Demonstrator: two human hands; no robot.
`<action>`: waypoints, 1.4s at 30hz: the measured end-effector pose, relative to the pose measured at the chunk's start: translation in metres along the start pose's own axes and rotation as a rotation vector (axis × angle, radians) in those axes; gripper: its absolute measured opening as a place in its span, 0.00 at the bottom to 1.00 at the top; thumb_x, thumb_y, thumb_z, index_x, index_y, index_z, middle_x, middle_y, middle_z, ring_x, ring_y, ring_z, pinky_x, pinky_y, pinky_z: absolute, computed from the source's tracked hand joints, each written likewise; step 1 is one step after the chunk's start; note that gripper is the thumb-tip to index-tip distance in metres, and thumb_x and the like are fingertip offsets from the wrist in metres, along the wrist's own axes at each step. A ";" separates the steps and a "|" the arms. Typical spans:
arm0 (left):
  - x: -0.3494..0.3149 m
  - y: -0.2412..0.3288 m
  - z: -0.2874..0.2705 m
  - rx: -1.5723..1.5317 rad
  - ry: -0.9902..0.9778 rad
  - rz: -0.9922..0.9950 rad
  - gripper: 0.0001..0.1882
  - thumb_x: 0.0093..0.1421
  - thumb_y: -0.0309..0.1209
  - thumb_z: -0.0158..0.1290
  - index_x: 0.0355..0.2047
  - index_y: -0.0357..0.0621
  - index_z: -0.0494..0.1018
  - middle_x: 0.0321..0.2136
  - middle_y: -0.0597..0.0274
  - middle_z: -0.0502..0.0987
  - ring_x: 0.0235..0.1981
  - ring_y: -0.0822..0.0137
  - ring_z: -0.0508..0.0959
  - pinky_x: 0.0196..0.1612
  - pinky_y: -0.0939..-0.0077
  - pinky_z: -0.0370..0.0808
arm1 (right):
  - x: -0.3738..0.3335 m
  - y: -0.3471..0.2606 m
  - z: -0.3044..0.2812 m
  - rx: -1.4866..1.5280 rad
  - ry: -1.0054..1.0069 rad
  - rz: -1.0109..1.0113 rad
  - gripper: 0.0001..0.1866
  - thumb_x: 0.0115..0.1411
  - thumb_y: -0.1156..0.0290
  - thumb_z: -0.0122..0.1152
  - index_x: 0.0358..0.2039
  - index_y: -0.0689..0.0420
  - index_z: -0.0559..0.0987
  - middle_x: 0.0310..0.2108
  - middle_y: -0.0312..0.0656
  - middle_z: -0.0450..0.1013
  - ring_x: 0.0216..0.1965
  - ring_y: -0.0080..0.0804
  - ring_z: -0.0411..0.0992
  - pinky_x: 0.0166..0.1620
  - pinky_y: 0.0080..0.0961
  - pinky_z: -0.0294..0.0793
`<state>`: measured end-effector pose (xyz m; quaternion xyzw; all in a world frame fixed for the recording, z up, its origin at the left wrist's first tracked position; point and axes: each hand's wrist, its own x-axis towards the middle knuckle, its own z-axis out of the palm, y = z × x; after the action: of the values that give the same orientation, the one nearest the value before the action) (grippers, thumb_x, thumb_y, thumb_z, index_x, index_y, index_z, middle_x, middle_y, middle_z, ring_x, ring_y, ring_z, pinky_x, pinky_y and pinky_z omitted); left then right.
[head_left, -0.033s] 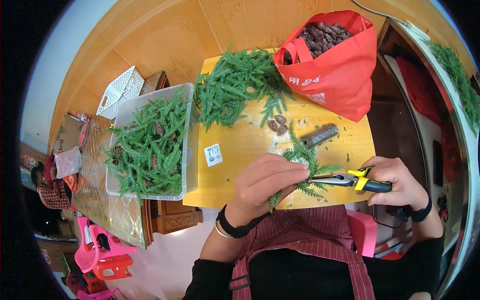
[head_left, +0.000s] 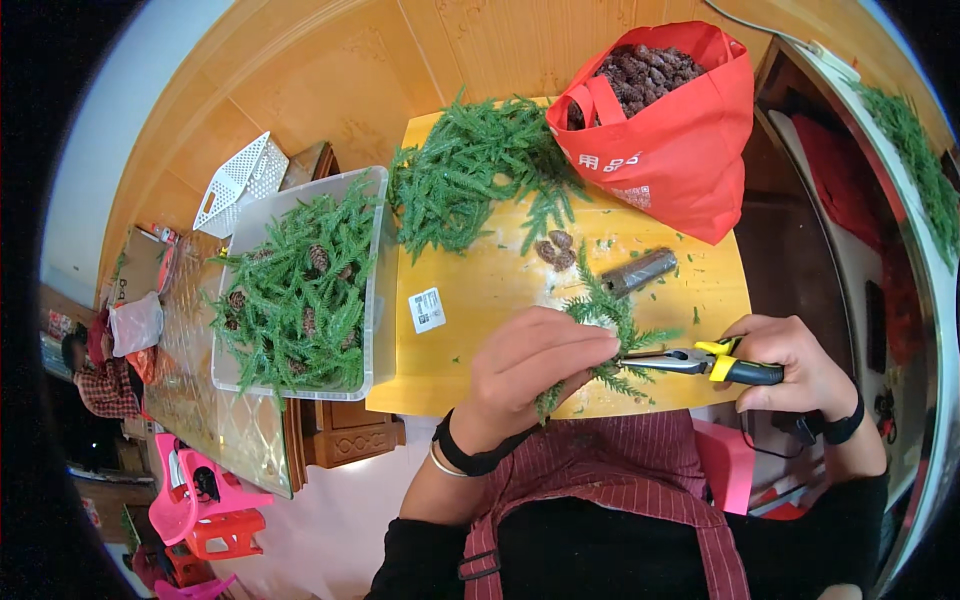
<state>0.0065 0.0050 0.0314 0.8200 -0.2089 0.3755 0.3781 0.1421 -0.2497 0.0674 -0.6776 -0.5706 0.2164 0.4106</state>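
My left hand (head_left: 525, 370) is closed on a green artificial pine sprig (head_left: 612, 308) at the near edge of the yellow tabletop (head_left: 470, 350). In my right hand (head_left: 800, 365) are long-nose pliers (head_left: 735, 365) with yellow and black handles. Their jaws point left and reach the sprig just beside my left fingertips; what lies between the jaws is too small to make out. Beyond my hands, a dark brown cylinder (head_left: 640, 271) lies on its side. A few loose pine cones (head_left: 560, 250) rest to its left, among scattered needle bits and white flecks.
Left of the tabletop stands a clear plastic bin (head_left: 378, 290) of sprigs with pine cones. A pile of green sprigs (head_left: 470, 165) covers the far side. Far right, a red bag (head_left: 670, 150) holds many cones. A white label (head_left: 426, 310) lies near the bin. Another person (head_left: 105, 385) is far left.
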 end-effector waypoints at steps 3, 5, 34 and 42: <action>-0.001 0.001 -0.001 0.013 0.001 0.012 0.16 0.40 0.20 0.58 0.33 0.41 0.75 0.30 0.58 0.78 0.28 0.62 0.76 0.31 0.73 0.72 | 0.000 -0.008 -0.003 0.114 -0.079 0.192 0.16 0.44 0.58 0.67 0.22 0.60 0.78 0.17 0.39 0.71 0.26 0.34 0.69 0.33 0.26 0.68; 0.000 0.003 -0.002 0.015 -0.002 0.013 0.17 0.39 0.20 0.58 0.34 0.41 0.75 0.30 0.58 0.78 0.28 0.62 0.76 0.31 0.73 0.72 | -0.001 -0.009 -0.004 0.140 -0.149 0.261 0.15 0.45 0.58 0.66 0.21 0.59 0.79 0.19 0.38 0.72 0.26 0.31 0.69 0.31 0.23 0.67; 0.001 0.004 -0.003 -0.038 -0.056 0.076 0.08 0.43 0.22 0.56 0.26 0.44 0.76 0.27 0.62 0.78 0.25 0.66 0.75 0.29 0.77 0.72 | 0.009 -0.001 -0.021 0.597 -0.542 0.520 0.15 0.53 0.62 0.60 0.24 0.63 0.76 0.20 0.37 0.72 0.19 0.22 0.67 0.23 0.17 0.64; 0.006 0.001 -0.012 -0.180 -0.066 -0.038 0.07 0.45 0.22 0.53 0.27 0.43 0.76 0.28 0.61 0.78 0.29 0.64 0.76 0.33 0.72 0.71 | 0.009 -0.003 -0.014 0.861 -0.670 0.438 0.20 0.59 0.61 0.50 0.40 0.67 0.75 0.36 0.44 0.74 0.36 0.25 0.68 0.45 0.21 0.64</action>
<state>0.0039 0.0128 0.0414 0.7985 -0.2387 0.3207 0.4501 0.1534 -0.2451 0.0789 -0.4464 -0.3767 0.7108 0.3919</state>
